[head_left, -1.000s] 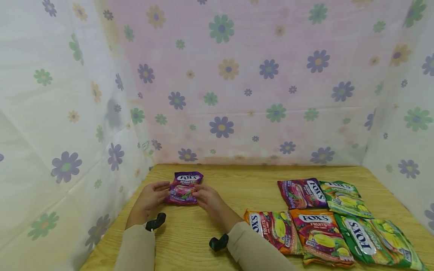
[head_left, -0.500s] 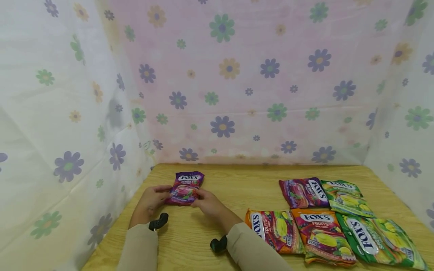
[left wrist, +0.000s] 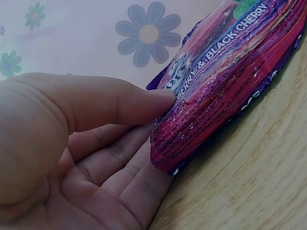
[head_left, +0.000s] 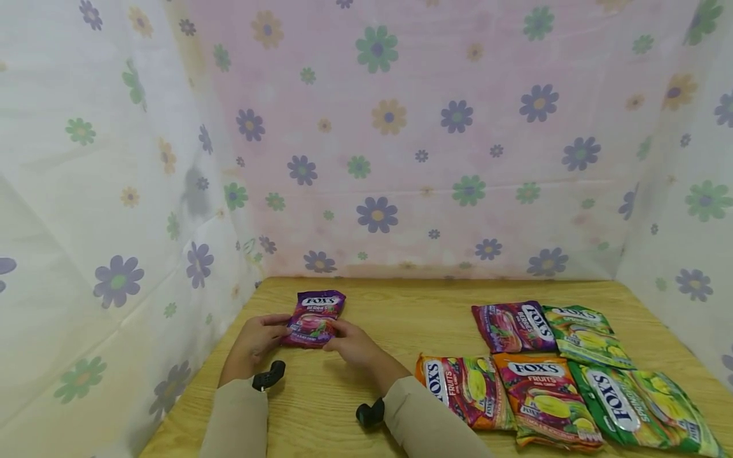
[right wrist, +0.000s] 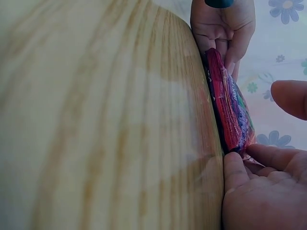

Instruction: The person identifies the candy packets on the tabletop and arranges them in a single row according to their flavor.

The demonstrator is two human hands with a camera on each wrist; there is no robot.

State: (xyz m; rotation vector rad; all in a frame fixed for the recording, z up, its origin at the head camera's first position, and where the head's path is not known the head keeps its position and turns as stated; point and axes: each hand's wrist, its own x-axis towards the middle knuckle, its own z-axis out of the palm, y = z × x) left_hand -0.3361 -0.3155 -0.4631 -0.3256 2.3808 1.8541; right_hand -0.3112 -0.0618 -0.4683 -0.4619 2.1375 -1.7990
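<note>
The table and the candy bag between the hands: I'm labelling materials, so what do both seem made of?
Table: wood or wood-look laminate, smooth with a slight sheen; grain shows, but can't settle which.
Candy bag: probably thin plastic film, glossy; its surface creases and catches bright glints.

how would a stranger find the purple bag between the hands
On the wooden table, look left, well away from the cluster of bags on the right. There the left hand and right hand touch a purple Fox's Berries bag from either side. Unlike the other purple bag in that cluster, its logo reads upright in the head view.
</note>
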